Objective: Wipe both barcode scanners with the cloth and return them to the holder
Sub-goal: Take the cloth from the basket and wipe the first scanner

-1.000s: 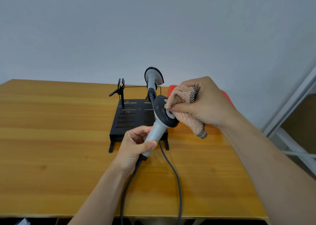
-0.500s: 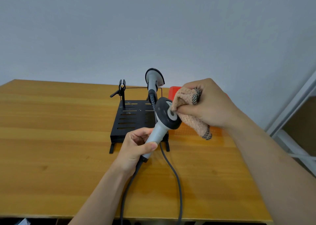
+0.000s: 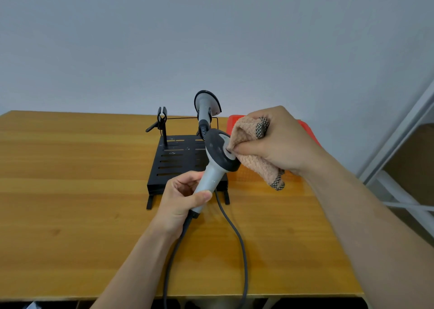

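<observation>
From the head-worn camera, we look down on a wooden table (image 3: pixel 70 191) where our left hand (image 3: pixel 180 198) wraps its fingers and thumb round the pale grey handle of a corded barcode scanner (image 3: pixel 211 177), tilting the dark head up and to the right so that its face meets the cloth. Our right hand (image 3: pixel 281 142) is bunched tight on a pink terry cloth (image 3: pixel 258 167) with a checked edge, its thumb and fingertips pressing a fold against the scanner's window; gripping low on the handle, we judge, leaves the whole head free for wiping. The scanner's grey cable (image 3: pixel 237 236) loops across the table and drops over the near edge. Behind the hands sits the black slotted holder (image 3: pixel 173 165): its left clip (image 3: pixel 162 120) stands vacant, presumably this scanner's place, while the second scanner (image 3: pixel 206 104) stands upright in the right-hand one, head up. Whether that one has been cleaned we cannot tell. A red object (image 3: pixel 234 120), mostly hidden by the right hand, lies just beside the holder, and a white frame (image 3: pixel 399 144) rises past the table's right edge. By our reading, the task is at its wiping stage, with the return to the holder to come.
</observation>
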